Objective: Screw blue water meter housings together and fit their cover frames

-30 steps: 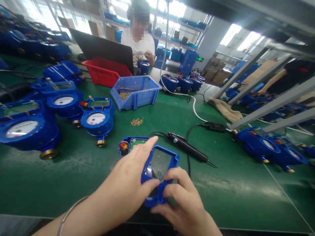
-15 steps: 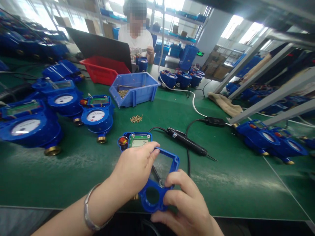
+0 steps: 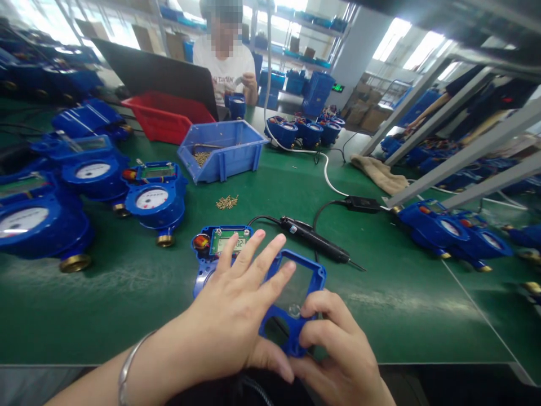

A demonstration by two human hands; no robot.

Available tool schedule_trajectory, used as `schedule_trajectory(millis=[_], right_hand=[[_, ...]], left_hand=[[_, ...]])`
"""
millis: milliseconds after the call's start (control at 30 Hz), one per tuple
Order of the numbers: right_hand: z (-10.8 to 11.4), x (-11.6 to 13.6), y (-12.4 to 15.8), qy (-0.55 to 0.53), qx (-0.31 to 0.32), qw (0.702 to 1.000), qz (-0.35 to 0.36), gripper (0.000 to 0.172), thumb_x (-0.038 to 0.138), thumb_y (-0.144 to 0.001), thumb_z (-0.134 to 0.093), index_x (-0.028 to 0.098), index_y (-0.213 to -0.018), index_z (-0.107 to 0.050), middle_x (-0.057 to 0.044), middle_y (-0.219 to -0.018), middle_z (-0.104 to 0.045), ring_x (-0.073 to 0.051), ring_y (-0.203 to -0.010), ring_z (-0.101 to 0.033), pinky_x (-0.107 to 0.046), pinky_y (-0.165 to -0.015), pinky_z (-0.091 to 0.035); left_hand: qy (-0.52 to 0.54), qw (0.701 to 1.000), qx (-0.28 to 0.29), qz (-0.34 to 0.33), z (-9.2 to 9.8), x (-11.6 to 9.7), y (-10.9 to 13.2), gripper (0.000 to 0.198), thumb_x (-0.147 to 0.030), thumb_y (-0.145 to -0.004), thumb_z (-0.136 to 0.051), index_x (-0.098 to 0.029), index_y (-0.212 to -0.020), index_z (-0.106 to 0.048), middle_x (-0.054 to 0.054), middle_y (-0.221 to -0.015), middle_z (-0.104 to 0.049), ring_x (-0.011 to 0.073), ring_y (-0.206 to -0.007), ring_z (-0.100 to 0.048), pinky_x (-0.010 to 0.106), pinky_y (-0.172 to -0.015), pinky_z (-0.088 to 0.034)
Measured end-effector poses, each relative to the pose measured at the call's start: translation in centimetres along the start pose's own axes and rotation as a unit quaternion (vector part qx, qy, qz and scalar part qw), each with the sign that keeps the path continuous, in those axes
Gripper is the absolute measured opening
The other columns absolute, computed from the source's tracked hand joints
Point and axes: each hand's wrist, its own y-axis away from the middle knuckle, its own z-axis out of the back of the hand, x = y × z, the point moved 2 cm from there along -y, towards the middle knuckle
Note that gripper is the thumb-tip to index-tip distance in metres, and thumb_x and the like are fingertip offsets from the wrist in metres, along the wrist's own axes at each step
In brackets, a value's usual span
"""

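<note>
Holds the blue cover (image 3: 292, 322) above the surface (image 3: 401, 304), near the open meter (image 3: 205, 264), with bent fingers of the right hand (image 3: 344, 341) closed on its lower right edge, probably to keep its clear window (image 3: 301, 282) unobstructed. Has the left hand (image 3: 236, 313) fingers spread wide over its left side, gripping nothing visible (cannot tell whether touching). Has the black driver (image 3: 316, 241) and brass screws (image 3: 227, 202) laid beyond, presumably for easy reach.

The meter display (image 3: 240, 243) seems to read "0.2", partly covered.
</note>
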Motion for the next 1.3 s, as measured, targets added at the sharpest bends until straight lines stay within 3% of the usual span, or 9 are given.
schedule_trajectory(millis=[267, 500, 567, 800, 1033, 1100, 1167, 1233, 1300], right_hand=[[-0.2, -0.4, -0.2, -0.048, 0.001, 0.999, -0.02, 0.026, 0.033, -0.073, -0.071, 0.02, -0.07, -0.049, 0.0, -0.08, -0.051, -0.012, -0.071, -0.051, -0.021, -0.059, -0.045], [-0.8, -0.1, -0.9, -0.026, 0.028, 0.999, 0.002, 0.017, 0.019, -0.077, -0.064, 0.019, -0.071, -0.049, -0.002, -0.081, -0.051, -0.013, -0.073, -0.051, -0.022, -0.063, -0.045], [-0.9, 0.0, -1.1, -0.019, 0.026, 0.999, 0.011, 0.015, 0.017, -0.078, -0.061, 0.019, -0.071, -0.049, -0.002, -0.08, -0.051, -0.013, -0.073, -0.05, -0.022, -0.063, -0.045], [-1.1, 0.4, -1.1, -0.007, 0.026, 0.999, 0.019, 0.019, 0.018, -0.074, -0.067, 0.018, -0.07, -0.049, -0.001, -0.081, -0.049, -0.012, -0.072, -0.048, -0.023, -0.064, -0.043], [-0.2, -0.1, -1.1, -0.015, 0.019, 1.0, 0.009, 0.023, 0.029, -0.077, -0.068, 0.019, -0.071, -0.048, 0.0, -0.082, -0.048, -0.012, -0.074, -0.049, -0.022, -0.065, -0.044], [0.3, -0.6, -0.9, -0.003, 0.015, 1.0, 0.0, 0.024, 0.031, -0.076, -0.069, 0.019, -0.071, -0.049, 0.0, -0.083, -0.048, -0.012, -0.075, -0.05, -0.022, -0.064, -0.044], [0.8, -1.0, -0.7, 0.009, 0.01, 1.0, -0.009, 0.023, 0.031, -0.075, -0.069, 0.02, -0.072, -0.049, -0.001, -0.084, -0.048, -0.013, -0.076, -0.05, -0.023, -0.065, -0.045], [1.0, -1.3, -0.7, 0.012, 0.009, 1.0, -0.013, 0.023, 0.031, -0.074, -0.07, 0.02, -0.071, -0.049, -0.001, -0.086, -0.048, -0.013, -0.077, -0.051, -0.023, -0.066, -0.046], [0.9, -1.4, -0.7, 0.007, 0.012, 1.0, -0.014, 0.024, 0.03, -0.073, -0.071, 0.02, -0.071, -0.049, -0.001, -0.086, -0.048, -0.013, -0.077, -0.051, -0.022, -0.066, -0.046]], left_hand=[[0.055, 0.997, 0.045, -0.024, 0.6, 0.5, 1.0, 0.067, -0.066, -0.064, -0.057, -0.043, -0.126, -0.046, 0.01, -0.153, -0.005, 0.0454, -0.136, -0.003, 0.069, -0.099, -0.015], [-0.032, 0.999, -0.032, 0.03, -0.6, 0.4, 1.2, 0.115, -0.083, -0.054, -0.042, -0.005, -0.138, -0.03, 0.03, -0.147, -0.015, 0.0451, -0.136, -0.007, 0.063, -0.105, -0.008], [-0.04, 0.998, -0.032, 0.024, -0.8, 0.3, 1.0, 0.116, -0.084, -0.055, -0.037, -0.004, -0.139, -0.025, 0.03, -0.147, -0.013, 0.0433, -0.136, -0.005, 0.062, -0.105, -0.008], [-0.001, 0.999, 0.009, 0.033, -0.1, 1.2, 0.2, 0.102, -0.082, -0.056, -0.04, -0.025, -0.139, -0.029, 0.023, -0.15, -0.009, 0.0472, -0.135, -0.002, 0.07, -0.099, -0.014], [0.032, 0.998, 0.048, -0.022, 0.0, 0.7, 1.1, 0.091, -0.076, -0.056, -0.053, -0.039, -0.136, -0.029, 0.014, -0.151, 0.015, 0.0508, -0.133, 0.003, 0.073, -0.094, -0.017], [0.048, 0.998, 0.024, -0.037, 0.3, 0.4, 1.9, 0.075, -0.068, -0.061, -0.06, -0.038, -0.128, -0.044, 0.012, -0.152, 0.005, 0.0479, -0.134, 0.0, 0.071, -0.095, -0.02], [0.058, 0.996, -0.044, -0.052, 1.1, 0.3, 2.9, 0.038, -0.041, -0.072, -0.068, -0.033, -0.108, -0.06, 0.01, -0.147, -0.026, 0.0383, -0.136, -0.012, 0.063, -0.102, -0.02], [0.067, 0.989, -0.107, -0.072, 2.2, 0.2, 3.8, 0.025, -0.012, -0.073, -0.065, -0.028, -0.092, -0.063, 0.005, -0.121, -0.058, 0.0258, -0.128, -0.035, 0.051, -0.108, -0.021], [0.085, 0.985, -0.121, -0.087, 3.1, 0.3, 4.5, 0.025, -0.004, -0.073, -0.061, -0.024, -0.088, -0.061, 0.0, -0.087, -0.068, 0.0172, -0.1, -0.057, 0.042, -0.108, -0.027]])
